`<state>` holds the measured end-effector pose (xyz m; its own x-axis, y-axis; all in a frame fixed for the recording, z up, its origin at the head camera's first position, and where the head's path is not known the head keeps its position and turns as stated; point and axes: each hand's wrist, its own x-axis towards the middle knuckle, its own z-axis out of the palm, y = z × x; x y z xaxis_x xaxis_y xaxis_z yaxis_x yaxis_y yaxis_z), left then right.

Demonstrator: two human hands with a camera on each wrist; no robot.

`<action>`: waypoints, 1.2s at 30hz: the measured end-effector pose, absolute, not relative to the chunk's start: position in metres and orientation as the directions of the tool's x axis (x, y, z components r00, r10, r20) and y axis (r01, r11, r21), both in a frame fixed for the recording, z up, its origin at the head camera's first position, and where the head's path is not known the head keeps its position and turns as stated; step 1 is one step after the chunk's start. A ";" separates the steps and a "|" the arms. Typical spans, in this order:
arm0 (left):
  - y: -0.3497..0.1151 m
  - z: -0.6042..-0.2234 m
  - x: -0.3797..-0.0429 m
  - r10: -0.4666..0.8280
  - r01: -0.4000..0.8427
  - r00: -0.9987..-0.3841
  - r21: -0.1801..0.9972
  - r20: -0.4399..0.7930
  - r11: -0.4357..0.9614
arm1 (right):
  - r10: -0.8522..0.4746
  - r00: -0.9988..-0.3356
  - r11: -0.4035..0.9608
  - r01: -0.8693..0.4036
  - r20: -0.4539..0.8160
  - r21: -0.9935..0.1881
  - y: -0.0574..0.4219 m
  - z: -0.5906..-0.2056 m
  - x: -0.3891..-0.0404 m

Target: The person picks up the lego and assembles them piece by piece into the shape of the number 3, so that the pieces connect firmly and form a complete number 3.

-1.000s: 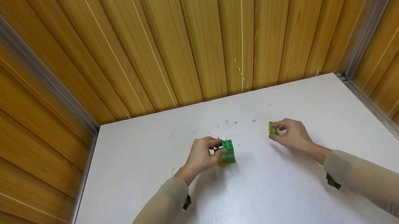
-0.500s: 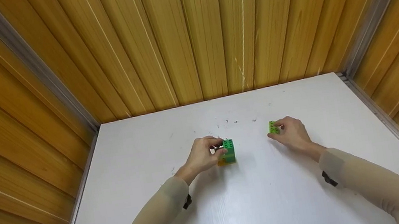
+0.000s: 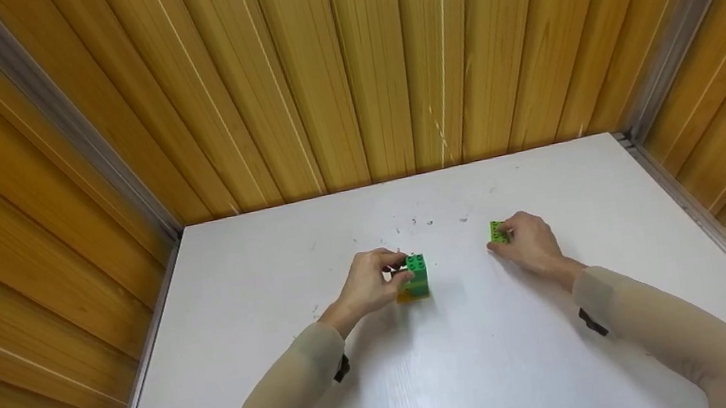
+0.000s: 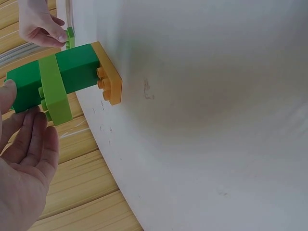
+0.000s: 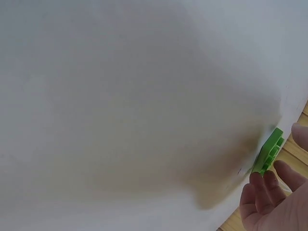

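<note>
My left hand (image 3: pixel 371 280) pinches the upper part of a small brick tower (image 3: pixel 418 278), thumb on one side and fingers on the other. In the left wrist view the tower has two dark green bricks (image 4: pixel 79 67), a light green plate (image 4: pixel 54 89) between them, and an orange studded base plate (image 4: pixel 111 77). Farther right, a light green toy brick (image 3: pixel 497 233) lies flat on the table, studs showing. My right hand (image 3: pixel 529 245) reaches around it. In the right wrist view, fingertips (image 5: pixel 257 180) touch one end of this brick, while the thumb looks slightly apart from the other end.
Both hands work over a white table (image 3: pixel 424 375). Wood-look panels (image 3: pixel 315 74) rise behind it and along both sides, with grey metal strips (image 3: pixel 639 26) at the corners. Small dark marks (image 3: pixel 429 222) dot the tabletop beyond the hands.
My right hand and forearm have shifted slightly left around the light green brick, which stays in place. The left hand keeps its hold on the tower without visible movement.
</note>
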<state>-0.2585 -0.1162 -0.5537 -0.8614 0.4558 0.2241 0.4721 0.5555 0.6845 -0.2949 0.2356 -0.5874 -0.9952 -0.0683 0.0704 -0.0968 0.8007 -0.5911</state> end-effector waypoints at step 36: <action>-0.117 -0.554 -0.258 0.459 0.478 -0.858 0.680 0.229 0.555 | -0.109 -0.993 0.803 -0.120 0.054 -0.584 0.235 -0.590 -0.302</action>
<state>-0.2585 -0.1175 -0.5543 -0.8584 0.4590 0.2291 0.4785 0.5551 0.6804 -0.3015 0.2347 -0.5905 -0.9926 -0.1093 0.0536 -0.1200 0.8029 -0.5840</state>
